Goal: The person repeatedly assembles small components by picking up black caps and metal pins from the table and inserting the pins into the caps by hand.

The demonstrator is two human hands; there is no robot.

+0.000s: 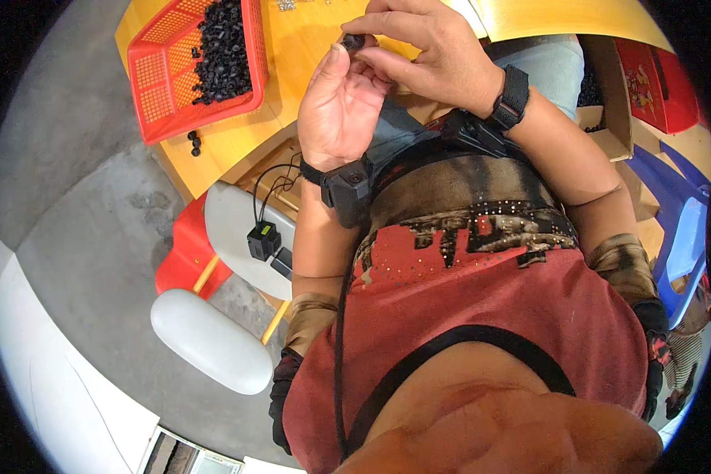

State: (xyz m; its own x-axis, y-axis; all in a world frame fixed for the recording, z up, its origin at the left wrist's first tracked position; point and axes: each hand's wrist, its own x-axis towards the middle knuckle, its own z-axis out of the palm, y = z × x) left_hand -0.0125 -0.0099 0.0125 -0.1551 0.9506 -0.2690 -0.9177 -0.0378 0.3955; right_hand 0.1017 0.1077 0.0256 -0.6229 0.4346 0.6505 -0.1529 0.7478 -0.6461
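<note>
A small, dark, rounded piece (353,41), apparently plastic, is pinched between the fingertips of both hands above the table edge. My left hand (336,118) has its palm turned up, and its thumb presses against the piece. From the right, my right hand (438,55) reaches over with its thumb and index finger closed on the same piece. Left of my hands, a red plastic basket (154,87) stands on the table, heaped on one side with small black parts (225,59). The piece's exact kind cannot be made out.
Several loose black parts (195,143) lie by the yellow table's (284,47) edge. Small silvery bits (286,4) are farther back. To my right are a cardboard box (612,103) with black parts and a blue plastic stool (683,229). A grey-padded chair (213,340) stands left.
</note>
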